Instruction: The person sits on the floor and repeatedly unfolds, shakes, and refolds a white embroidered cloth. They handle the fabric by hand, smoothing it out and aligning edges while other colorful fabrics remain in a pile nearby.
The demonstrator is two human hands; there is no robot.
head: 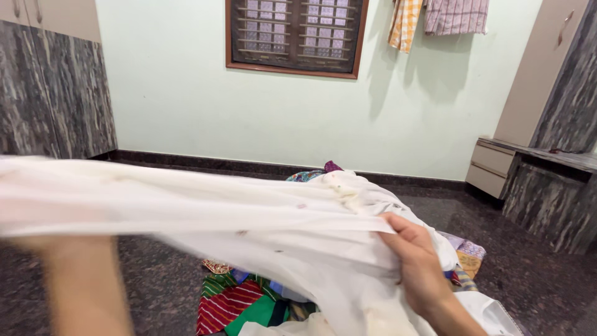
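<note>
Dark speckled stone floor (535,280); pale green wall (186,93); barred wooden window (295,34); hung cloths (435,18). White cloth (249,211) stretched mid-air above a pile of coloured clothes (242,302). Right hand (416,264) clenched on its edge; left hand's grip hidden, cannot tell.

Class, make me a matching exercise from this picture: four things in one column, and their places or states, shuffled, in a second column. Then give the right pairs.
Things:
1. White cloth
2. Striped red and green cloth
3. Yellow checked cloth
4. Window

Places or states:
A. Hanging high on the wall
B. Set in the wall, with a brown frame and bars
C. Stretched out between the left hand and the right hand
D. Lying on the dark floor under the white cloth

Pairs: 1-C, 2-D, 3-A, 4-B
</note>
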